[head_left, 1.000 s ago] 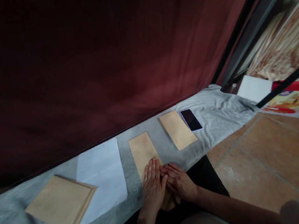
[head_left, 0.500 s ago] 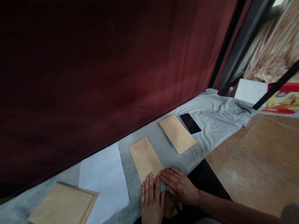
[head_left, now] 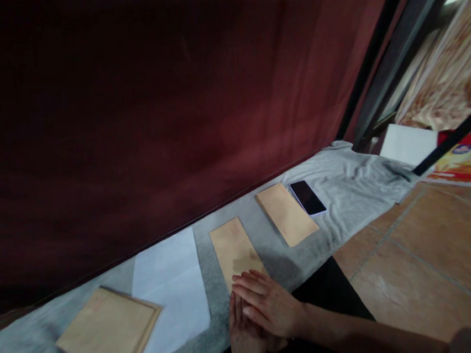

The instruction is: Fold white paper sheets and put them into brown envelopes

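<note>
A brown paper envelope [head_left: 235, 247] with faint red print lies in front of me, its near end covered by my hands. My right hand [head_left: 268, 301] lies flat across that end, fingers stretched out and partly over the left fingers. Below it, my left hand [head_left: 245, 331] rests with its fingers extended, partly hidden. A bit of brown paper shows under the right hand near my lap. A second stack of envelopes [head_left: 287, 214] is to the right, beside a dark-screened phone [head_left: 307, 197].
Left of the hands lies a white paper sheet [head_left: 174, 293], partly under a larger stack of brown envelopes [head_left: 109, 333]. Everything rests on a narrow surface covered with grey cloth [head_left: 344, 177], against a dark red panel [head_left: 172, 121]. A colourful box [head_left: 467, 160] stands on the tiled floor at right.
My right hand has slid left along the envelope's near end and now overlaps my left hand. The whole view has shifted slightly, so the things appear a little further right.
</note>
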Available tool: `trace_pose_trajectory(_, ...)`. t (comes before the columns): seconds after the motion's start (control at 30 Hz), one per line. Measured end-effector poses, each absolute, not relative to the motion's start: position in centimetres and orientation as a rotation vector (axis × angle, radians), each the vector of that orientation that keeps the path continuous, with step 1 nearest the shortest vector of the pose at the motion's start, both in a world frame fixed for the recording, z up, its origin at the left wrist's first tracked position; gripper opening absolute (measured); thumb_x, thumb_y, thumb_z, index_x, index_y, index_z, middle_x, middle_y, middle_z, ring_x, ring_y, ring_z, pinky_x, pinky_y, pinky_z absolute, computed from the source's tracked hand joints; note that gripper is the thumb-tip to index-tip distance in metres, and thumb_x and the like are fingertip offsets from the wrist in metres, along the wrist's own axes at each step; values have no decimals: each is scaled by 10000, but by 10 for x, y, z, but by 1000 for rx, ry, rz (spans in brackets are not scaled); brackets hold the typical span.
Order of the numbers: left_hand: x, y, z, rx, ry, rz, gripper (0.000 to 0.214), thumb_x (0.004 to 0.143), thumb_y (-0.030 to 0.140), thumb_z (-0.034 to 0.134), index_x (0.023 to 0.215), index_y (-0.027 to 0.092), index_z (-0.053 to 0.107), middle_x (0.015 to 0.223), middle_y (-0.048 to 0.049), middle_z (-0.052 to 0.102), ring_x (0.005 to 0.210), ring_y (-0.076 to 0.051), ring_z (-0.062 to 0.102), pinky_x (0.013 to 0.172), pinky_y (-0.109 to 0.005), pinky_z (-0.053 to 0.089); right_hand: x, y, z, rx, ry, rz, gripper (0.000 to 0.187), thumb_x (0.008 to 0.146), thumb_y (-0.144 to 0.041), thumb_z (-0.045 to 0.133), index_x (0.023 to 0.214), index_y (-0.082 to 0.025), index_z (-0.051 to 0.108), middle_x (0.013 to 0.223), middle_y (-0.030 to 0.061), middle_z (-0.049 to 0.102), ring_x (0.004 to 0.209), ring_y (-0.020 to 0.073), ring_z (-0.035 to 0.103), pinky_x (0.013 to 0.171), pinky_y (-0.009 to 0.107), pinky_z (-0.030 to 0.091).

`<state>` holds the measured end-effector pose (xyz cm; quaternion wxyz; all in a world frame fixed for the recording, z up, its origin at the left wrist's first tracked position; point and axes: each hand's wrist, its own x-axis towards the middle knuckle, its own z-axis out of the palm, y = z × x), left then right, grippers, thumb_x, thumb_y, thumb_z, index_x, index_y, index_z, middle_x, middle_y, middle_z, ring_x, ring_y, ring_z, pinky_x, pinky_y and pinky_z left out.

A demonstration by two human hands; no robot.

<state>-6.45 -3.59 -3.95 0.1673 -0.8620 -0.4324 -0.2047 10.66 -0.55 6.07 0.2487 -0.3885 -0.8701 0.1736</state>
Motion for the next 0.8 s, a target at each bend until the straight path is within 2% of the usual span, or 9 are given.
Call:
trace_pose_trajectory(0.13, -61, -35, -34, -2454, -1168, -624, 527, 896, 218, 502, 1421, 182, 531, 1459, -134, 584, 1516, -288, 307, 1163, -525, 408, 105, 1, 60, -1067, -2408, 358, 550, 1061, -311, 431, 1561, -104, 338, 1645, 109, 311, 1522, 208, 262, 1268, 397, 247)
trace_pose_trajectory(0.23, -55, -36, -30, -2444, -1260, -677, 517, 914, 256, 522, 1416, 134, 533, 1516, -170, 516, 1520, -312, 291, 1215, -529, 327, 115, 5, 39, -1164, -2405, 293, 525, 1063, -340, 435, 1528, -98, 409, 1614, 116, 374, 1499, 229, 322, 1256, 408, 273)
trace_pose_trajectory(0.3, -50, -36, -27, -2460, -1317, -732, 509, 933, 282, 511, 1420, 137, 534, 1550, -151, 480, 1522, -315, 283, 1247, -532, 261, 123, 5, 25, -1191, -2419, 277, 494, 1062, -393, 446, 1470, -119, 502, 1544, 102, 489, 1438, 213, 430, 1238, 382, 309)
trace_pose_trajectory(0.33, -49, -36, -26, -2467, -1325, -762, 510, 942, 290, 501, 1432, 152, 527, 1561, -123, 471, 1525, -311, 276, 1260, -530, 232, 127, 4, 19, -1218, -2422, 257, 500, 1058, -405, 456, 1468, -123, 508, 1535, 103, 499, 1426, 217, 448, 1231, 387, 323)
trace_pose_trajectory(0.43, -47, -32, -19, -2455, -1272, -786, 564, 944, 258, 491, 1502, 179, 454, 1589, -53, 438, 1538, -292, 240, 1285, -500, 177, 134, -1, 11, -1253, -2435, 205, 520, 1049, -403, 482, 1490, -127, 484, 1543, 104, 486, 1427, 219, 448, 1222, 391, 336)
trace_pose_trajectory(0.53, -49, -29, -12, -2427, -1205, -719, 632, 921, 210, 510, 1538, 140, 390, 1616, -54, 379, 1546, -285, 211, 1296, -470, 153, 135, -4, 12, -1252, -2440, 177, 529, 1042, -403, 498, 1495, -131, 478, 1544, 103, 484, 1425, 219, 450, 1222, 390, 333)
trace_pose_trajectory(0.67, -51, -29, -13, -2420, -1183, -667, 615, 908, 238, 532, 1513, 175, 443, 1624, -33, 363, 1550, -306, 192, 1293, -520, 151, 135, -4, 13, -1253, -2448, 200, 532, 1039, -400, 504, 1500, -136, 474, 1546, 101, 483, 1423, 220, 453, 1226, 393, 328)
trace_pose_trajectory(0.8, -51, -31, -22, -2416, -1192, -594, 633, 881, 249, 572, 1500, 171, 464, 1621, -64, 371, 1548, -343, 182, 1283, -569, 138, 138, -2, 13, -1236, -2444, 251, 515, 1050, -388, 483, 1509, -154, 461, 1548, 86, 486, 1435, 213, 435, 1235, 395, 318)
